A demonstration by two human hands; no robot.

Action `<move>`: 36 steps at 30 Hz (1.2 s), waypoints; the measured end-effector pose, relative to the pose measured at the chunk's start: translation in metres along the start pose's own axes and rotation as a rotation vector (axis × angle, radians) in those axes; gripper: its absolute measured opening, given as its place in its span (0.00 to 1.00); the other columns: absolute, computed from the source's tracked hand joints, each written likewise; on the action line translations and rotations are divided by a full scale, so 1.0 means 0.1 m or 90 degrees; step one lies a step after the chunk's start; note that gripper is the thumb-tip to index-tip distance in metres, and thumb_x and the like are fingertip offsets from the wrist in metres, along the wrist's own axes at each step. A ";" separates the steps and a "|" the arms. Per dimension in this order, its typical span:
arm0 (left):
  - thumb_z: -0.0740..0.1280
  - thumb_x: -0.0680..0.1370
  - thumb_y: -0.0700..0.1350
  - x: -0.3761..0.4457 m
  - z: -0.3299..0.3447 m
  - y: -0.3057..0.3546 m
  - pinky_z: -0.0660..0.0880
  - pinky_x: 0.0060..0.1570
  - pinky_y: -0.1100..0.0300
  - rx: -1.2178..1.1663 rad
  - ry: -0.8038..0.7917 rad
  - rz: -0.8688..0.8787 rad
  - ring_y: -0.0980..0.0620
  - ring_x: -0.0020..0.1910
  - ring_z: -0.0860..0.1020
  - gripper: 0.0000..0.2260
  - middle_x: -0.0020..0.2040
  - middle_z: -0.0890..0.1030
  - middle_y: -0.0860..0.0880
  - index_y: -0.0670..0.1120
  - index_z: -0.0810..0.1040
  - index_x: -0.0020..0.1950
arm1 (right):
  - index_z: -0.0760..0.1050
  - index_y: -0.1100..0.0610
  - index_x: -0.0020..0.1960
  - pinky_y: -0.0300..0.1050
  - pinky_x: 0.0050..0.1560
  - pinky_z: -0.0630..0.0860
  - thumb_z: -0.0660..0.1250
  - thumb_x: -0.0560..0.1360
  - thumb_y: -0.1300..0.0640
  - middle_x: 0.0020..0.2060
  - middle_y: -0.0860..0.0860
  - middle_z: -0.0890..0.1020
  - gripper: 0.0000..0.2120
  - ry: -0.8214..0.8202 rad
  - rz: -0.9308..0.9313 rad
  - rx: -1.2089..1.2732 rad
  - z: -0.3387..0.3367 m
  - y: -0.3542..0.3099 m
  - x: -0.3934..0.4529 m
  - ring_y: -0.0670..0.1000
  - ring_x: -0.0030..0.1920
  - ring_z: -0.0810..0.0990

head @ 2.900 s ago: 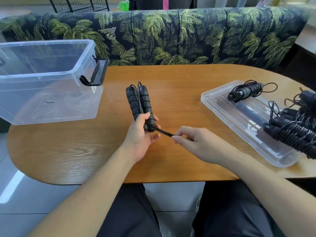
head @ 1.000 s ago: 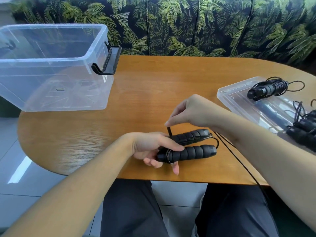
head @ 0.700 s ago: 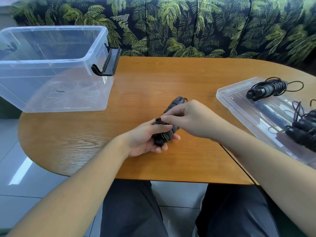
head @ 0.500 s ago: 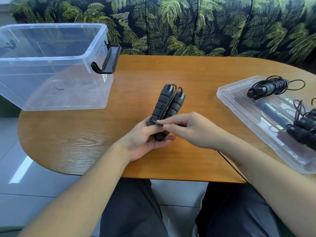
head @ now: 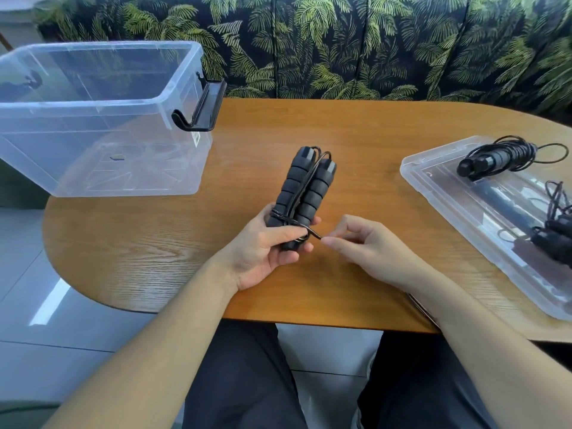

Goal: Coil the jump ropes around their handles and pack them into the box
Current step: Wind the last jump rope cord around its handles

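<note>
My left hand (head: pixel 263 252) grips the lower ends of two black foam jump rope handles (head: pixel 305 187), held side by side and pointing away from me over the table (head: pixel 356 144). A turn or two of thin black rope (head: pixel 312 233) wraps their lower part. My right hand (head: pixel 368 249) pinches that rope just right of the handles; the rest runs under my right forearm and off the table edge. The clear plastic box (head: pixel 96 119) stands at the far left with nothing in it.
A clear lid (head: pixel 483 218) lies on the right of the table, bearing one coiled jump rope (head: pixel 501 156) and more black ropes (head: pixel 554 239) at the frame edge. A palm-print sofa runs behind the table. The box's black latch (head: pixel 201 109) juts toward the middle.
The handles swung from lying sideways to pointing away from me. My right hand carried the rope around their lower end and now holds it out to the right.
</note>
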State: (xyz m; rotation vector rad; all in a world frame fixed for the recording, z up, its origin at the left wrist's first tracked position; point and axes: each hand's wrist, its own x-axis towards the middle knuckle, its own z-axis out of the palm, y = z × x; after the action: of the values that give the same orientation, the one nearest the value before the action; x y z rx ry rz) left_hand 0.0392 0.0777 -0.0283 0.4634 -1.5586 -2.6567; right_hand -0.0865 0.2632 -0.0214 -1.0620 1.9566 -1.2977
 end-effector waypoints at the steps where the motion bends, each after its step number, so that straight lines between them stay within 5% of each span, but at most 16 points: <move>1: 0.70 0.77 0.34 -0.01 -0.02 0.00 0.76 0.27 0.66 -0.003 -0.013 0.009 0.47 0.41 0.80 0.24 0.60 0.82 0.40 0.40 0.69 0.72 | 0.79 0.59 0.45 0.37 0.43 0.69 0.71 0.77 0.53 0.32 0.40 0.81 0.09 -0.004 0.000 -0.003 0.03 0.00 0.00 0.40 0.34 0.75; 5: 0.70 0.76 0.38 -0.04 -0.03 0.00 0.70 0.23 0.68 -0.016 -0.074 -0.006 0.51 0.36 0.76 0.24 0.60 0.81 0.41 0.41 0.69 0.72 | 0.81 0.52 0.42 0.42 0.45 0.72 0.72 0.74 0.45 0.37 0.47 0.85 0.10 0.017 0.009 -0.020 0.09 0.02 -0.01 0.43 0.37 0.77; 11: 0.75 0.72 0.59 0.01 -0.04 0.00 0.70 0.24 0.70 -0.020 -0.117 -0.016 0.55 0.33 0.73 0.37 0.60 0.80 0.42 0.42 0.69 0.74 | 0.82 0.49 0.41 0.44 0.44 0.73 0.73 0.74 0.46 0.33 0.46 0.83 0.08 0.022 0.015 -0.033 0.10 0.01 -0.01 0.46 0.35 0.77; 14: 0.70 0.79 0.54 -0.01 -0.02 0.00 0.69 0.24 0.69 -0.013 -0.107 -0.005 0.55 0.32 0.73 0.29 0.60 0.80 0.41 0.42 0.68 0.75 | 0.82 0.46 0.42 0.49 0.41 0.72 0.71 0.71 0.38 0.30 0.51 0.79 0.12 0.014 0.027 -0.033 0.10 0.02 -0.04 0.53 0.32 0.72; 16: 0.64 0.82 0.50 -0.04 0.01 0.01 0.70 0.25 0.68 -0.017 -0.087 0.009 0.54 0.34 0.74 0.25 0.61 0.80 0.41 0.40 0.67 0.76 | 0.81 0.47 0.42 0.47 0.38 0.68 0.69 0.71 0.35 0.27 0.48 0.75 0.15 0.018 0.052 -0.063 0.07 0.00 -0.03 0.48 0.29 0.68; 22: 0.65 0.81 0.50 -0.11 0.00 0.02 0.80 0.33 0.63 -0.085 -0.034 0.031 0.44 0.42 0.82 0.21 0.52 0.81 0.39 0.42 0.70 0.71 | 0.77 0.52 0.34 0.45 0.37 0.68 0.65 0.64 0.25 0.26 0.47 0.73 0.29 0.007 0.168 -0.168 0.00 -0.15 0.04 0.46 0.29 0.69; 27: 0.65 0.80 0.49 -0.12 0.01 0.03 0.84 0.44 0.55 -0.119 -0.065 0.036 0.37 0.55 0.82 0.19 0.59 0.81 0.37 0.43 0.75 0.69 | 0.76 0.53 0.34 0.42 0.34 0.64 0.67 0.70 0.31 0.29 0.50 0.70 0.24 -0.032 0.173 -0.137 -0.12 -0.19 -0.04 0.47 0.30 0.67; 33: 0.63 0.81 0.53 -0.07 -0.06 0.00 0.81 0.31 0.63 -0.110 -0.066 0.060 0.45 0.42 0.85 0.27 0.51 0.83 0.41 0.42 0.65 0.77 | 0.82 0.56 0.51 0.36 0.27 0.60 0.66 0.77 0.49 0.31 0.48 0.67 0.11 -0.167 0.115 0.109 -0.33 -0.19 -0.15 0.46 0.29 0.61; 36: 0.63 0.80 0.55 -0.06 -0.07 -0.02 0.79 0.27 0.65 -0.095 -0.067 0.062 0.47 0.37 0.84 0.27 0.48 0.83 0.42 0.39 0.69 0.73 | 0.81 0.55 0.46 0.36 0.25 0.59 0.69 0.73 0.44 0.28 0.49 0.66 0.14 -0.133 0.159 0.053 -0.33 -0.21 -0.13 0.47 0.27 0.60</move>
State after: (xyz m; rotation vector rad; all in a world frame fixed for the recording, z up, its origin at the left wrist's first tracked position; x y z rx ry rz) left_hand 0.0470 0.0735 -0.0316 0.2379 -1.3555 -2.7357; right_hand -0.0996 0.2855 0.0106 -0.8449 1.7957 -1.0773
